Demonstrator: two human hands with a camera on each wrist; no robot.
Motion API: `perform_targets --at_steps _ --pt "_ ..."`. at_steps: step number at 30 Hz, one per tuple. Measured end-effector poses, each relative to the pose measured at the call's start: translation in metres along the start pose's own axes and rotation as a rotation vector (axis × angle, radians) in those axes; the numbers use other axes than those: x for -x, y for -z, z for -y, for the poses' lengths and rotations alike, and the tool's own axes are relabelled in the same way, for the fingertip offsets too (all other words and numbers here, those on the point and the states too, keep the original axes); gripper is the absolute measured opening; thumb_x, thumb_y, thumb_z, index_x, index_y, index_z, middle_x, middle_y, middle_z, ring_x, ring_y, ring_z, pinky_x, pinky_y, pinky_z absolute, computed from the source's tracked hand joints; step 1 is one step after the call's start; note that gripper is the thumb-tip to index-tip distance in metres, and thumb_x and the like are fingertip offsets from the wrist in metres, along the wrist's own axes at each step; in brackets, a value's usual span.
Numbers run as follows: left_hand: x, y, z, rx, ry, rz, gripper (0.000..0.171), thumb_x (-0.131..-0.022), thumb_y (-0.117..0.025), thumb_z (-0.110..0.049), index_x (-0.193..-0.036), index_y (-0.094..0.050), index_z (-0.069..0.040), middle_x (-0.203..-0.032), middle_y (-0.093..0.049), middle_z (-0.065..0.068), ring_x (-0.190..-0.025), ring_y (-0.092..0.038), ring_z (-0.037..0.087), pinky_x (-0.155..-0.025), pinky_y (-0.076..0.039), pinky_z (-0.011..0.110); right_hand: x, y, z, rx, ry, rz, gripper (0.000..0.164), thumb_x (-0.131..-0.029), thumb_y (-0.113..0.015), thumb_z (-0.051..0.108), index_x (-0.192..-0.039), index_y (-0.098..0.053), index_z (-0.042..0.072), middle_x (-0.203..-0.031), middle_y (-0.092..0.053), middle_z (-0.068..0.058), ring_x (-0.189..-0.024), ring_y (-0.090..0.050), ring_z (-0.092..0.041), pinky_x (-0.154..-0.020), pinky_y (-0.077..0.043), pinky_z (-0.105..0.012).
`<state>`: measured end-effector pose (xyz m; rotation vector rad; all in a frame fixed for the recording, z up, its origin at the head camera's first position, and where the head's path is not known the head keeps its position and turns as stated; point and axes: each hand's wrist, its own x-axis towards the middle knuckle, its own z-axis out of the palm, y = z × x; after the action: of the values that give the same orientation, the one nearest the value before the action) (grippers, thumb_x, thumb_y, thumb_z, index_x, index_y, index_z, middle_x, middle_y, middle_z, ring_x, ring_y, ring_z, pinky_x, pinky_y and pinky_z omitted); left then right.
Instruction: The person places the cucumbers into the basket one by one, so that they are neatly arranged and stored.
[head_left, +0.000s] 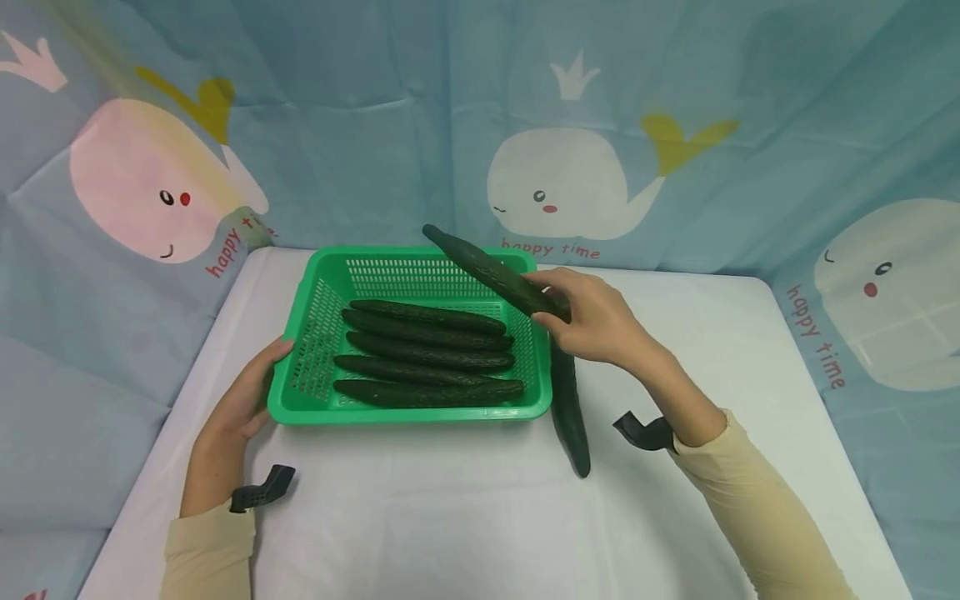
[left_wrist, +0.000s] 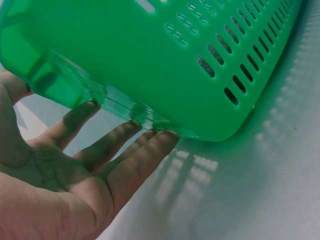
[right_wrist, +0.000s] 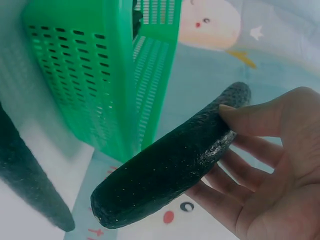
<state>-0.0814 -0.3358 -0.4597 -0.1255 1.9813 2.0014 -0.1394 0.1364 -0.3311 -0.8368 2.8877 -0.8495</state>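
Note:
My right hand (head_left: 596, 317) grips a dark green cucumber (head_left: 480, 265) between thumb and fingers. Raised at a tilt, the cucumber overlaps the back right corner of the green plastic basket (head_left: 405, 417) in the head view. Inside the basket several cucumbers (head_left: 427, 354) lie side by side, running left to right. Another cucumber (head_left: 570, 417) rests on the table just right of the basket, its far end hidden behind the right hand. My left hand (head_left: 243, 392) is at the basket's left side; in the left wrist view, extended fingertips (left_wrist: 165, 137) touch its wall from outside.
A white cloth (head_left: 450, 508) covers the table under the basket. Blue curtains (head_left: 390, 167) printed with whales hang along the back and both sides. Each wrist wears a black strap (head_left: 645, 433), close to a beige sleeve (head_left: 757, 500).

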Motion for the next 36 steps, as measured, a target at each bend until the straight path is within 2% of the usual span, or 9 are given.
perform_targets --at_steps 5,12,14,16,21,23,25,30,36 --pt "-0.002 0.0 0.001 0.003 0.001 0.006 0.077 -0.113 -0.038 -0.05 -0.172 -0.009 -0.011 -0.139 -0.05 -0.005 -0.119 -0.065 0.002 -0.094 -0.06 0.023 -0.017 -0.001 0.009 0.033 0.009 0.049 0.053 -0.1 -0.074 0.02 -0.151 -0.059 0.016 -0.135 -0.072 -0.007 -0.109 -0.073 -0.027 -0.07 -0.054 -0.04" --pt "-0.002 0.0 0.003 -0.012 0.004 0.013 0.074 -0.113 -0.036 -0.051 -0.172 -0.01 -0.014 -0.14 -0.048 -0.006 -0.12 -0.062 0.002 -0.094 -0.059 0.022 -0.039 -0.005 0.021 0.062 0.084 0.097 0.052 -0.101 -0.073 0.02 -0.151 -0.06 0.019 -0.141 -0.071 -0.004 -0.117 -0.072 -0.026 -0.057 -0.039 -0.031" --pt "-0.002 0.0 0.004 -0.018 0.001 0.017 0.074 -0.113 -0.035 -0.051 -0.172 -0.01 -0.013 -0.139 -0.049 -0.008 -0.121 -0.061 0.002 -0.094 -0.058 0.022 -0.045 -0.006 0.024 0.076 0.105 0.106 0.051 -0.101 -0.073 0.02 -0.151 -0.06 0.019 -0.14 -0.071 -0.003 -0.11 -0.073 -0.024 -0.058 -0.038 -0.03" --pt "-0.001 0.0 0.005 -0.022 -0.006 0.02 0.074 -0.113 -0.034 -0.05 -0.171 -0.01 -0.011 -0.138 -0.051 -0.009 -0.12 -0.062 0.001 -0.093 -0.058 0.021 -0.051 -0.009 0.026 0.087 0.118 0.116 0.05 -0.101 -0.073 0.02 -0.15 -0.06 0.019 -0.136 -0.073 -0.004 -0.093 -0.071 -0.022 -0.056 -0.035 -0.03" --pt "0.001 0.001 0.005 0.003 -0.027 0.022 0.073 -0.114 -0.034 -0.047 -0.171 -0.01 -0.008 -0.134 -0.055 -0.01 -0.117 -0.064 0.001 -0.092 -0.059 0.021 -0.067 -0.016 0.035 0.138 0.114 0.142 0.048 -0.103 -0.07 0.019 -0.15 -0.061 0.02 -0.106 -0.076 -0.003 -0.066 -0.054 -0.018 -0.052 -0.027 -0.029" --pt "0.003 0.002 0.005 0.017 -0.029 0.018 0.073 -0.114 -0.035 -0.047 -0.171 -0.009 -0.007 -0.133 -0.056 -0.01 -0.116 -0.064 0.002 -0.092 -0.06 0.022 -0.073 -0.019 0.039 0.15 0.115 0.16 0.047 -0.103 -0.07 0.019 -0.15 -0.061 0.02 -0.097 -0.073 -0.003 -0.066 -0.051 -0.016 -0.051 -0.027 -0.028" --pt "0.004 0.002 0.005 0.025 -0.022 0.013 0.073 -0.114 -0.034 -0.047 -0.171 -0.009 -0.008 -0.134 -0.056 -0.01 -0.117 -0.064 0.001 -0.092 -0.059 0.022 -0.079 -0.02 0.041 0.149 0.12 0.187 0.047 -0.103 -0.069 0.017 -0.15 -0.061 0.02 -0.103 -0.075 -0.003 -0.066 -0.05 -0.016 -0.052 -0.027 -0.028" --pt "0.003 -0.001 0.006 0.027 -0.001 -0.002 0.074 -0.113 -0.035 -0.05 -0.171 -0.009 -0.011 -0.136 -0.052 -0.01 -0.119 -0.063 0.0 -0.093 -0.059 0.022 -0.091 -0.022 0.044 0.139 0.143 0.257 0.046 -0.105 -0.066 0.016 -0.151 -0.06 0.02 -0.14 -0.071 -0.003 -0.07 -0.051 -0.017 -0.054 -0.028 -0.028" --pt "0.001 -0.001 0.005 0.023 -0.013 0.001 0.075 -0.113 -0.035 -0.049 -0.172 -0.008 -0.011 -0.137 -0.051 -0.009 -0.12 -0.064 0.0 -0.094 -0.06 0.022 -0.102 -0.031 0.043 0.192 0.162 0.316 0.046 -0.106 -0.065 0.018 -0.151 -0.059 0.024 -0.15 -0.065 0.0 -0.069 -0.052 -0.015 -0.052 -0.024 -0.028"
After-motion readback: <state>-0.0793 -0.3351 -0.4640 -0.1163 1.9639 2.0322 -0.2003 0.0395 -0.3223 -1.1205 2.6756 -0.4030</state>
